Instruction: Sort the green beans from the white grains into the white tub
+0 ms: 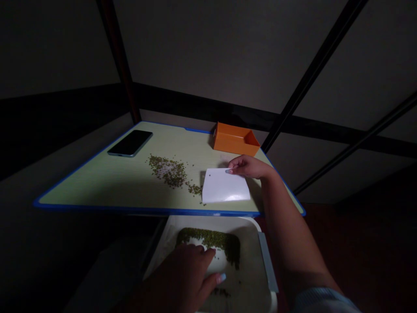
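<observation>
My right hand (247, 167) pinches the upper edge of a white card (225, 187), which stands tilted over the right part of the table top. Just left of the card lies a loose spread of small green beans (167, 170), with a few stray ones by the card's edge. Below the table's front edge, my left hand (195, 271) reaches into a white plastic bin (256, 261), thumb and fingers apart. More green beans (211, 237) are heaped along the bin's far side, close to those fingertips. Nothing shows in the left hand, though its palm is hidden.
The pale table top (97, 187) has a blue rim. A dark-screened phone (130, 142) lies at its back left. An orange open box (233, 141) stands at the back right, near the panelled wall (208, 52). The surroundings are dim.
</observation>
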`<state>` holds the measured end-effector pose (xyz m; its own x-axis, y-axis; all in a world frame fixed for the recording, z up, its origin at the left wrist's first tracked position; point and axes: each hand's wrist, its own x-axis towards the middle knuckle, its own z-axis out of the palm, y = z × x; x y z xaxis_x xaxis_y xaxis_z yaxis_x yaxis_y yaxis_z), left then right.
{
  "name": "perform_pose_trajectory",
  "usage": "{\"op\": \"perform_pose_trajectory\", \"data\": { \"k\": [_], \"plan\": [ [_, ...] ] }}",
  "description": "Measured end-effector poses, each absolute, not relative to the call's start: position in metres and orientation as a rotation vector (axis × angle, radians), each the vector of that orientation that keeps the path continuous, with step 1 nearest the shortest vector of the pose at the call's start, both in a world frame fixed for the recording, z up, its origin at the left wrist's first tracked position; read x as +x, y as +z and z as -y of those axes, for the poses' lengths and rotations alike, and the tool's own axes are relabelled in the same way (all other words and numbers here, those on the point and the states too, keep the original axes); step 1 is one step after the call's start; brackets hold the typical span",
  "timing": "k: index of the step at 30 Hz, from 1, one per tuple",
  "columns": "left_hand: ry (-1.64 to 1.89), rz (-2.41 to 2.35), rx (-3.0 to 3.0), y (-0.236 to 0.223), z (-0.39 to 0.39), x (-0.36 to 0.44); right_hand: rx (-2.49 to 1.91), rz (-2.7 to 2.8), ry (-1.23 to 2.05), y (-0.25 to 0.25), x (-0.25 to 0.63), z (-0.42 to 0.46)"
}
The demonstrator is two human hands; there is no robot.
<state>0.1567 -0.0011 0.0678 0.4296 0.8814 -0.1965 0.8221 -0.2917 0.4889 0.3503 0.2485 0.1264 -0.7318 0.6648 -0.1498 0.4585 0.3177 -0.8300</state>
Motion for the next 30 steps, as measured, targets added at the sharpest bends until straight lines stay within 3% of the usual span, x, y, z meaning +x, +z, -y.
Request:
{"op": "perform_pose_trajectory", "data": {
  "k": [30],
  "plan": [
    [0.226, -1.418, 2.177, 0.0606, 0.0013, 0.1562, -0.963, 2.352, 1.430, 0.1257, 0.3419, -0.2437]
  ]
}}
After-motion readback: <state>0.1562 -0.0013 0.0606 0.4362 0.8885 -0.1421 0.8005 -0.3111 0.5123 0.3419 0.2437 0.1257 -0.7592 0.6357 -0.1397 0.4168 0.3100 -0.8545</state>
